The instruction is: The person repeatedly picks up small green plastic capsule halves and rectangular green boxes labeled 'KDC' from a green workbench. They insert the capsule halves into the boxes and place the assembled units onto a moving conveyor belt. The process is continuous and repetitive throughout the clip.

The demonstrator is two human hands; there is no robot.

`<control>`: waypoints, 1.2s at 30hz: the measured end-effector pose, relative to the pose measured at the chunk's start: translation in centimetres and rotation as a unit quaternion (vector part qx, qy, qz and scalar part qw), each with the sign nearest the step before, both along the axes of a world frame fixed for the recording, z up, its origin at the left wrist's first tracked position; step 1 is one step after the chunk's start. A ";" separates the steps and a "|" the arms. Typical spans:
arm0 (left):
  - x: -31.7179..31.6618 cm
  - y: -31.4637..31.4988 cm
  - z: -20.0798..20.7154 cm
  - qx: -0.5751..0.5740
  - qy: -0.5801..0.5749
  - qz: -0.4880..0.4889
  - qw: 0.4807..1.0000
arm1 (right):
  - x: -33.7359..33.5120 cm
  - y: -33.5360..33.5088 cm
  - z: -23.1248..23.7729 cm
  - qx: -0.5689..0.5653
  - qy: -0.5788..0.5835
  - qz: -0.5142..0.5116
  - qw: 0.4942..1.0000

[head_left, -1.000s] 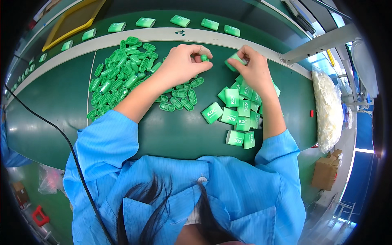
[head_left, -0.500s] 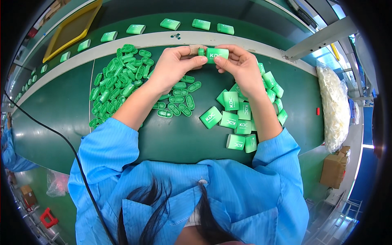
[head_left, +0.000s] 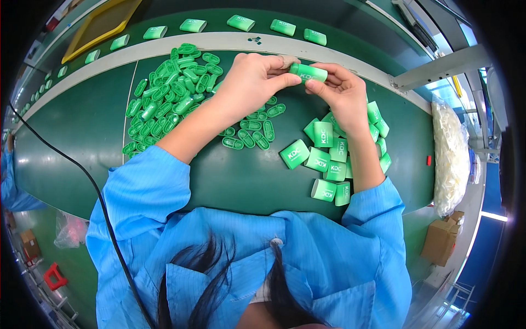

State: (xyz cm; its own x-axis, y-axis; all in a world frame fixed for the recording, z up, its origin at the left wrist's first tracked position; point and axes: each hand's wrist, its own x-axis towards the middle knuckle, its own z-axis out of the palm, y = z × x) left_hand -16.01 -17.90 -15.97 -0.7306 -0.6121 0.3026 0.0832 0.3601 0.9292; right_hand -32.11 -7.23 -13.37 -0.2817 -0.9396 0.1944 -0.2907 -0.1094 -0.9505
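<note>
Over the far edge of the green worktable, my two hands hold a small green plastic case level between them. My right hand grips its body between thumb and fingers. At its left end, my left hand pinches the green oval end cap, which now sits against the body; whether it is fully seated I cannot tell. A beige cover wraps a left fingertip. Beside my left forearm lies a heap of green oval caps. Under my right forearm are several loose green case bodies.
Beyond a pale rail, a row of green cases lies on a green belt, with a yellow tray at far left. A bag of whitish pieces stands at the right edge. A black cable crosses the left side.
The gap between cap and case body has closed. My hands and the case have shifted slightly right in the picture, along with the whole view.
</note>
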 end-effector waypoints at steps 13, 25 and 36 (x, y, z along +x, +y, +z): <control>-0.7 3.7 -0.6 -0.122 -0.043 0.121 0.984 | 1.6 -0.1 -0.2 0.000 0.015 -0.056 0.998; 0.1 -0.3 0.5 0.185 -0.034 -0.130 0.974 | -0.2 0.1 1.5 0.111 -0.083 -0.007 0.990; -0.4 3.2 0.6 0.269 0.184 -0.045 0.944 | 3.5 0.6 0.4 0.170 -0.173 0.155 0.958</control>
State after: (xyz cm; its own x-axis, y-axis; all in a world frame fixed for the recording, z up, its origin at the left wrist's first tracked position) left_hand -16.42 -14.66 -15.34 -0.6937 -0.6895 0.2082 0.4431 -0.1806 0.8781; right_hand -28.60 -6.66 -12.92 0.0292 -0.9811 -0.1913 0.0443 0.1925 -0.9803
